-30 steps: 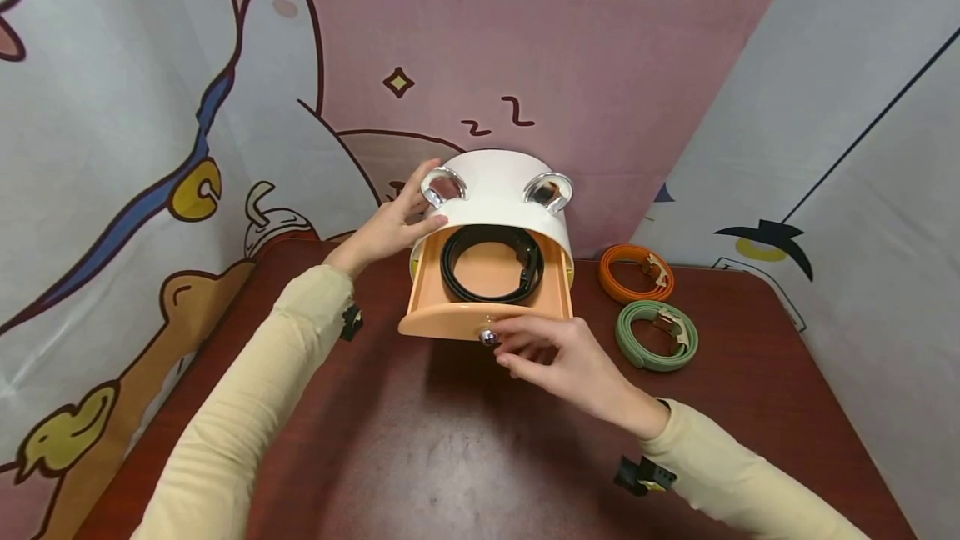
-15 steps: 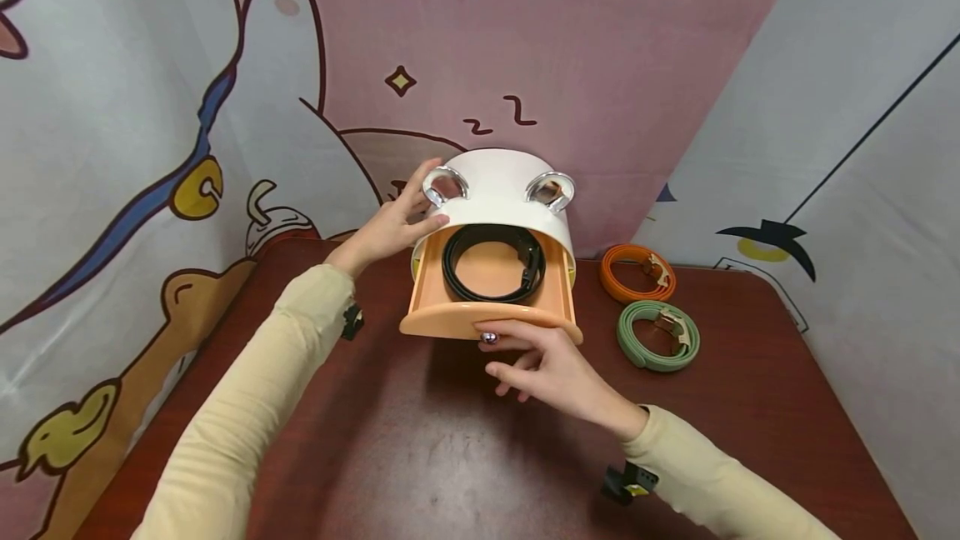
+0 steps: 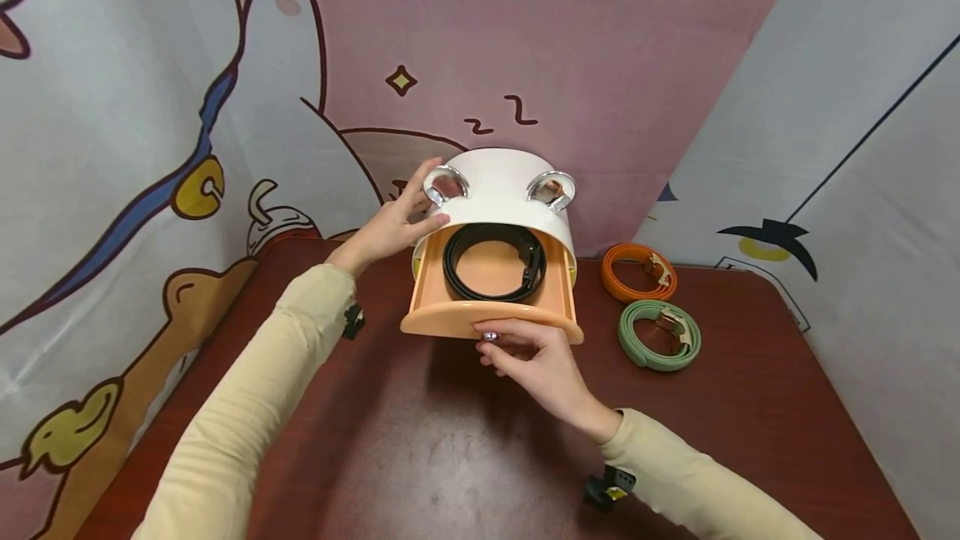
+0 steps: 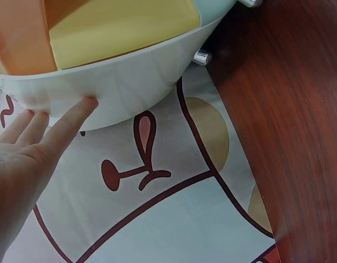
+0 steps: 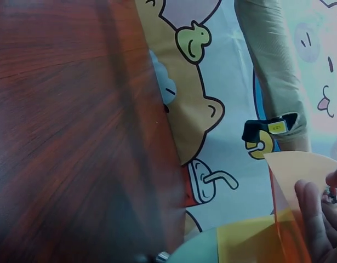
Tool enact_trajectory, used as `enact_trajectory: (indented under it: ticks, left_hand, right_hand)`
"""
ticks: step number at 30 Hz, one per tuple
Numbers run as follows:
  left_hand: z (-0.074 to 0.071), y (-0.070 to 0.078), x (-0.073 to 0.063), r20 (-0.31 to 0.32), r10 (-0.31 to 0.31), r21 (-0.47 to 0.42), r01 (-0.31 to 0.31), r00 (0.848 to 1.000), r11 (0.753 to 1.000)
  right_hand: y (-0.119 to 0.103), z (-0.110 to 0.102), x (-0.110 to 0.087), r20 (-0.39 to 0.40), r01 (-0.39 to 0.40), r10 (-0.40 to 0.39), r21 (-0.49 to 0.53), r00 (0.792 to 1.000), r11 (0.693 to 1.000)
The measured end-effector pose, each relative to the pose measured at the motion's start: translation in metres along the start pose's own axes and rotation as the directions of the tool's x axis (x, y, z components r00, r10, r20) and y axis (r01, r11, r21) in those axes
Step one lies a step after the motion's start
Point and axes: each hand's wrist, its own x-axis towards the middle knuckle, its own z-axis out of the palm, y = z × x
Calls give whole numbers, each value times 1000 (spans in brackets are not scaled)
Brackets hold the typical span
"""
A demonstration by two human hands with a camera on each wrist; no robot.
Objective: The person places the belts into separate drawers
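Observation:
A white rounded box [image 3: 498, 183] with two chrome ear-shaped rings on top stands at the back of the table. Its peach drawer [image 3: 442, 320] is pulled out, and a coiled black belt [image 3: 453, 277] lies inside. My left hand [image 3: 392, 227] rests against the box's left side, fingers spread; in the left wrist view its fingertips touch the white shell [image 4: 130, 87]. With thumb and forefinger, my right hand [image 3: 542, 365] pinches the small silver knob [image 3: 490, 337] on the drawer front. In the right wrist view those fingers [image 5: 313, 213] lie by the drawer front, partly cut off by the frame.
To the right of the box lie a coiled orange belt [image 3: 611, 277] and a coiled green belt [image 3: 632, 344], close together on the dark red table [image 3: 420, 457]. A cartoon-printed cloth [image 3: 600, 48] rises just behind the box and along both sides.
My right hand has shifted left and its thumb has come up under the knob, closing on it. The left hand, the box and the belts keep their places.

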Motion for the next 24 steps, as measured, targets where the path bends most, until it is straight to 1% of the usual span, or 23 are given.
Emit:
enact_trajectory:
  ticks: [4, 6, 12, 17, 20, 24]
  left_hand:
    - [3, -23, 10, -15, 5, 5, -5, 1000, 1000]
    - [4, -32, 14, -17, 9, 6, -9, 1000, 1000]
    - [3, -35, 15, -16, 13, -3, -13, 1000, 1000]
    - [3, -36, 14, -17, 12, -1, -12, 1000, 1000]
    - [3, -36, 14, -16, 15, -3, -15, 1000, 1000]
    - [3, -35, 14, -18, 21, 0, -21, 1000, 1000]
  right_hand:
    - [1, 3, 1, -39, -13, 14, 21, 999, 1000]
    - [1, 3, 2, -50, -17, 18, 30, 999, 999]
    - [5, 1, 8, -70, -11, 15, 57, 997, 998]
    - [3, 0, 8, -57, -20, 22, 49, 998, 999]
    - [-2, 0, 6, -60, 29, -27, 29, 998, 999]
    - [-12, 1, 2, -87, 145, -145, -3, 986, 989]
